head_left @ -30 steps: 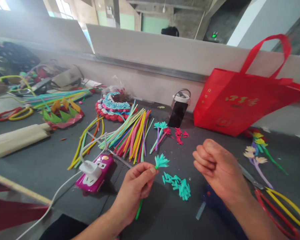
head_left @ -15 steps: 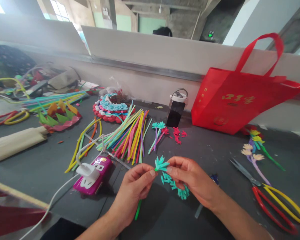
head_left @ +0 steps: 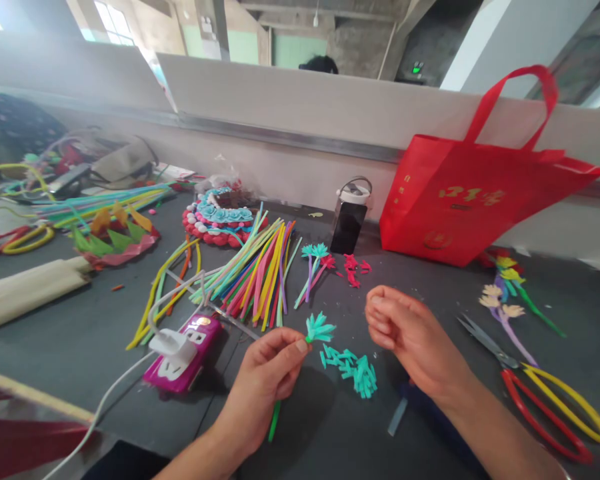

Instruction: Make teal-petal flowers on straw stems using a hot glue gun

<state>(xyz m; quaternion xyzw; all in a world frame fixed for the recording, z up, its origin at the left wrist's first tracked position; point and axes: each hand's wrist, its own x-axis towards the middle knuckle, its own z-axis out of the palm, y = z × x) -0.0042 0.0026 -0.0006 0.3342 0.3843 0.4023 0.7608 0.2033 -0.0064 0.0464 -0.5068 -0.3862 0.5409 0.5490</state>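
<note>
Between the thumb and fingers of my left hand (head_left: 270, 377) is a turquoise chenille-stem flower (head_left: 320, 327) with a green stem (head_left: 275, 421) that comes out below the hand. Its petals fan out upward and to the right. My right hand (head_left: 405, 330) is raised to the right of the flower, apart from it, with fingers curled closed; whatever is in them, if anything, is hidden. Short turquoise chenille pieces (head_left: 363, 377) lie in a heap on the table between the hands. Below my right hand is a greyish translucent stick (head_left: 397, 417), with something dark blue partly hidden by the wrist.
Scissors (head_left: 510, 363) with red and yellow handles lie at right, near finished flowers (head_left: 503, 305). Behind are colourful chenille stems (head_left: 260, 273), red pieces (head_left: 351, 270), a bottle (head_left: 350, 217) and a red bag (head_left: 445, 200). A purple power strip (head_left: 185, 357) with a white cable stands at left.
My right hand has let go of the flower's petals and moved right and slightly up, its fingers curling closed. My left hand still holds the flower in nearly the same place.
</note>
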